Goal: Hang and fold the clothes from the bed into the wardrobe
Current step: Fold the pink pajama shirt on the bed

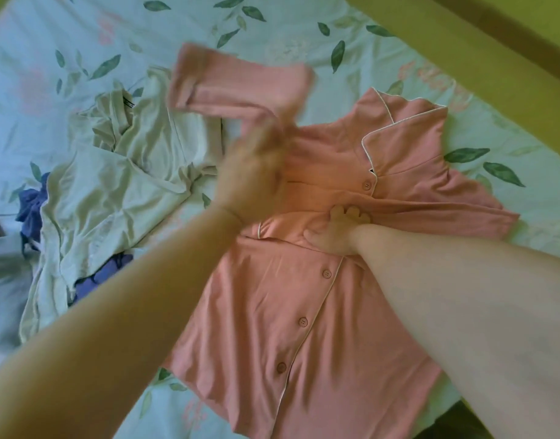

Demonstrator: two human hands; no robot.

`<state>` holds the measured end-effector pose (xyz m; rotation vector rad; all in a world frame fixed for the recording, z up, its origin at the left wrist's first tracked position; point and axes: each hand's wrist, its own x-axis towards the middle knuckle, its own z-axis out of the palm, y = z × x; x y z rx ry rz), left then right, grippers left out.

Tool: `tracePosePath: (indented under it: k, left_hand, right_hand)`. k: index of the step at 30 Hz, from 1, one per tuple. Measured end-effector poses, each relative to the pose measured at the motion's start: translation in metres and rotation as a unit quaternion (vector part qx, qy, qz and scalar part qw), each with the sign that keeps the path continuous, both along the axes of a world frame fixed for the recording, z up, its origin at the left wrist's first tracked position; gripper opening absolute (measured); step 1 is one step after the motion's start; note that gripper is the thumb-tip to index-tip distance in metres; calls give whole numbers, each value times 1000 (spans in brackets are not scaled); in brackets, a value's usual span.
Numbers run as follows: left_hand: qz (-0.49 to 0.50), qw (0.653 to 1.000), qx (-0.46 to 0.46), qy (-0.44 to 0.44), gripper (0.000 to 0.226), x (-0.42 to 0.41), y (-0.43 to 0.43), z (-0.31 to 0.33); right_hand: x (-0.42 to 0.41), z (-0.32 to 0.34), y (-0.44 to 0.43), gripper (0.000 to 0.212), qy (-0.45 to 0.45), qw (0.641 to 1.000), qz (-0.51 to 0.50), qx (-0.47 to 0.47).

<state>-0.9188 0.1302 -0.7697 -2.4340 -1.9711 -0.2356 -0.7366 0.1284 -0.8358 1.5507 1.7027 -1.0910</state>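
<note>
A pink pyjama shirt (pixel 272 312) lies front-up on the bed (pixel 66 42), spread over a pale sheet printed with green leaves and faint pink flowers. Its collar (pixel 408 134), edged with white piping, points toward the upper right, and its hem lies at the lower edge of the view. The buttons (pixel 327 274) run in a slanted line down the closed front. The right hand (pixel 335 232) rests on the chest of the shirt just below the top button. Its fingers (pixel 351 213) are laid out flat and press the fabric down against the bed without grasping it. The left hand (pixel 256 163) is above the shirt's shoulder area and heavily blurred. Its fingers seem to be closed around the base of one sleeve (pixel 234 87), which is lifted off the sheet and stretches up and to the left, though the blur hides the exact grip. Just to the left of the pink shirt lies a crumpled cream garment (pixel 114 191), touching or nearly touching the raised sleeve. Pieces of a blue garment (pixel 31 207) show from under the cream garment's left and lower edges.
</note>
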Motion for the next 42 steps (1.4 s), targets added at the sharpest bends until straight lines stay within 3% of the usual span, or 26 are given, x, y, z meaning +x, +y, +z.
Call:
tracePosePath:
  k: [1, 3, 6, 9, 12, 15, 17, 19, 21, 25, 27, 29, 33, 37, 42]
  left_hand:
    - [-75, 997, 3, -4, 42, 19, -20, 5]
    - [-138, 988, -74, -11, 39, 33, -54, 0]
    - [-16, 993, -107, -52, 35, 20, -90, -29]
    - [108, 988, -99, -43, 35, 4, -108, -40]
    - [178, 978, -111, -15, 25, -16, -105, -46]
    - [142, 979, -148, 0, 25, -26, -90, -47]
    - [119, 978, -174, -10, 34, -22, -82, -47]
    - [110, 978, -177, -15, 34, -21, -78, -52]
    - [96, 979, -181, 4, 42, -23, -73, -57]
    - [115, 972, -190, 69, 49, -27, -70, -65]
    - [141, 970, -192, 54, 44, -20, -76, -68]
    - [180, 961, -209, 9, 38, -15, -81, -69]
    - [238, 945, -218, -53, 32, -10, -80, -64]
    - [238, 943, -222, -65, 25, -11, -76, -58]
    - [275, 938, -179, -111, 9, -18, -76, -48]
  right_hand:
    - [3, 0, -1, 101, 13, 1000, 0, 14]
    - [14, -1, -4, 92, 64, 997, 5, 50]
    - [41, 2, -8, 59, 170, 982, -58, 65]
    - [62, 10, -19, 19, 215, 967, -66, 118]
    - [68, 21, -23, 11, 218, 931, -12, 292]
    - [68, 24, -1, 43, 149, 866, 66, 472]
    - [63, 32, 24, 60, 82, 886, 161, 428]
    - [60, 38, 45, 55, 35, 886, 274, 373]
    - [64, 43, 60, 44, -15, 862, 360, 356]
    - [83, 52, 48, 27, -80, 800, 413, 428]
    - [97, 51, 24, 30, -98, 829, 372, 406]
    - [108, 48, -7, 32, -187, 883, 317, 293]
    - [125, 37, -45, 39, -300, 892, 289, 178]
    - [145, 36, -56, 37, -232, 938, 173, 193]
    - [170, 41, -62, 26, -153, 940, 96, 290]
